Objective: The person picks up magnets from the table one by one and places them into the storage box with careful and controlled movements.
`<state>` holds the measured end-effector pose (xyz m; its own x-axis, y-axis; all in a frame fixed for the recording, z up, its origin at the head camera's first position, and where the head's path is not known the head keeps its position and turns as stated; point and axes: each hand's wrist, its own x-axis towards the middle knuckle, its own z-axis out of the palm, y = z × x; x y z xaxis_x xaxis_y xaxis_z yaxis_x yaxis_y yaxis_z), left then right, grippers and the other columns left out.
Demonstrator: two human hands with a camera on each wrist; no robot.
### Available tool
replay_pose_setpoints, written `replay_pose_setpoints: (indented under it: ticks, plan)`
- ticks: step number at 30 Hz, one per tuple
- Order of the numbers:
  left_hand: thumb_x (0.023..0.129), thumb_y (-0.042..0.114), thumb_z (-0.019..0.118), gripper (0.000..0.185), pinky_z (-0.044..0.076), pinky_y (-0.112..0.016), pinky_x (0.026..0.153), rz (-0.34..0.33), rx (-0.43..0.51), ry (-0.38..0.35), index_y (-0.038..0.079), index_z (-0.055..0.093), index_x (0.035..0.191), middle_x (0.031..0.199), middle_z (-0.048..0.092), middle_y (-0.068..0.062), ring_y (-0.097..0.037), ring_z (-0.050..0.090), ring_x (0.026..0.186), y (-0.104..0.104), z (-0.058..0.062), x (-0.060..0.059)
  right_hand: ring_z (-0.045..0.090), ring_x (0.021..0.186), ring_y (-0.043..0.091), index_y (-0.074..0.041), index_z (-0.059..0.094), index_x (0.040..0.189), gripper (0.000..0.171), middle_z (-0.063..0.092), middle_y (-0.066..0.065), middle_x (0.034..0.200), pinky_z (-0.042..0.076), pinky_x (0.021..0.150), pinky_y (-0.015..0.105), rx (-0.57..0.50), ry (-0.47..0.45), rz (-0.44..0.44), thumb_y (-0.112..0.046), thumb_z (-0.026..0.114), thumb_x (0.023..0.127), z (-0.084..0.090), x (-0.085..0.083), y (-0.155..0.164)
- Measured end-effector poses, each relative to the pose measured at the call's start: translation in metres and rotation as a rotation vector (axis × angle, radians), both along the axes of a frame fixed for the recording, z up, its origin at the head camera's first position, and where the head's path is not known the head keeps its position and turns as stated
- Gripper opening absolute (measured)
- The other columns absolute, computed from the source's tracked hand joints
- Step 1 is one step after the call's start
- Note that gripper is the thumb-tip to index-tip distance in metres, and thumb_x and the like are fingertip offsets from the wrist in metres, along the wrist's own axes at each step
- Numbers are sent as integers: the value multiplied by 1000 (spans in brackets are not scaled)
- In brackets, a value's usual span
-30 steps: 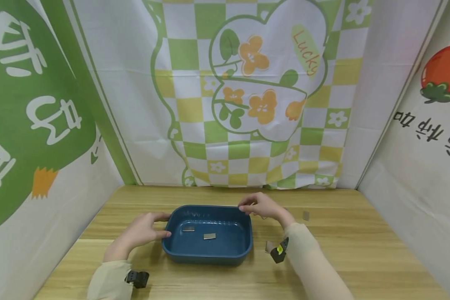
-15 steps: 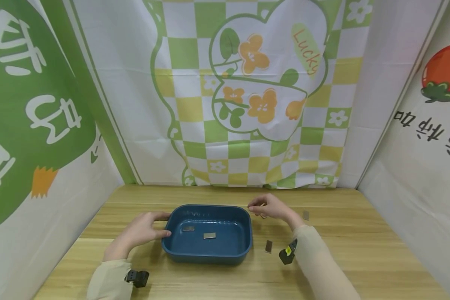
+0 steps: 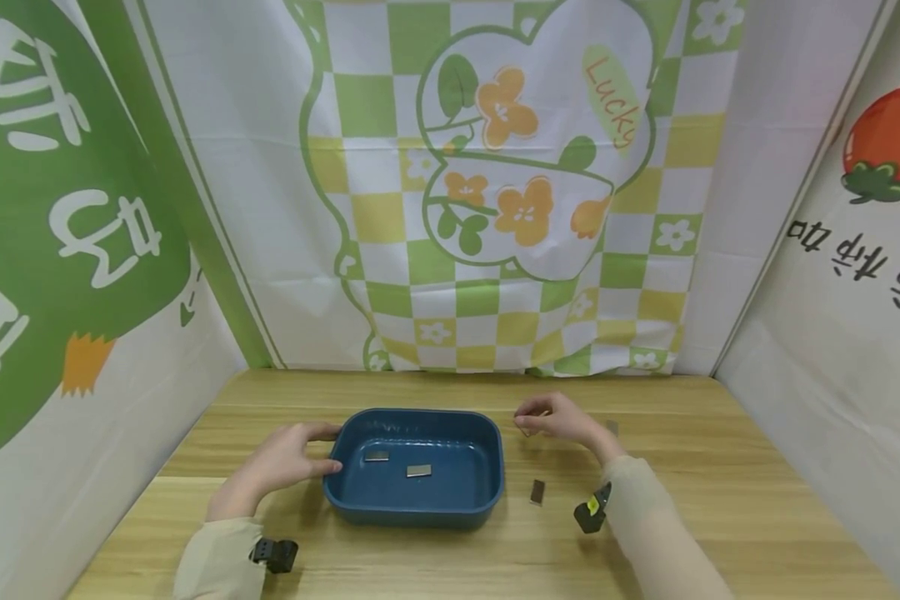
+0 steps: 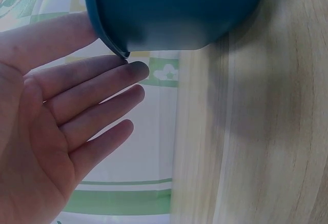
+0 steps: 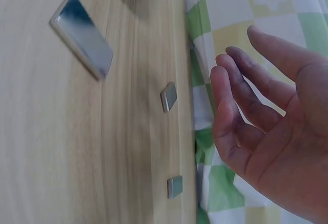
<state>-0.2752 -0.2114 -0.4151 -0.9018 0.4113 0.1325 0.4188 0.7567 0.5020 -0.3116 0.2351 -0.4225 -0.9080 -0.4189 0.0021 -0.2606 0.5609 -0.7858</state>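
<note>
— What do you see behind the wooden table (image 3: 720, 500)?
— On the far side you've a checked green-and-yellow cloth (image 3: 390, 217) with orange flowers (image 3: 504, 108) and the word "Lucky" (image 3: 612, 98).
— And at your sides?
— A green banner (image 3: 45, 250) on the left, and a white one (image 3: 832, 350) with a red tomato (image 3: 888, 142) on the right.

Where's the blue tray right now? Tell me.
In the head view the blue tray sits mid-table, the left hand against its left end.
</note>
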Motion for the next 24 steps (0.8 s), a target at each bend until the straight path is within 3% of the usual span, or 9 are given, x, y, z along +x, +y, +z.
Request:
replay_pose_setpoints:
  ticks: [9,16,24]
  plan:
    - [78,28,76,54,44,-58,96,3,-3,-1,6,61,125,122,65,-13,-38,57,116,0,0,-1,66,90,31,2,64,114,33,68,16,105,57,76,42,29,29,-26,-24,60,94,-3,2,16]
    - [79,28,76,54,44,-57,96,-2,-5,3,5,61,125,121,65,-14,-37,57,116,-1,-1,-1,65,95,33,3,61,119,40,66,14,110,55,81,43,35,-14,-100,-28,59,94,-8,6,26]
    - [79,30,76,54,45,-57,95,-4,-12,9,6,61,125,121,65,-13,-37,57,116,0,2,1,63,94,25,-1,64,115,34,67,12,106,54,78,37,83,42,-188,-27,60,93,-14,10,34]
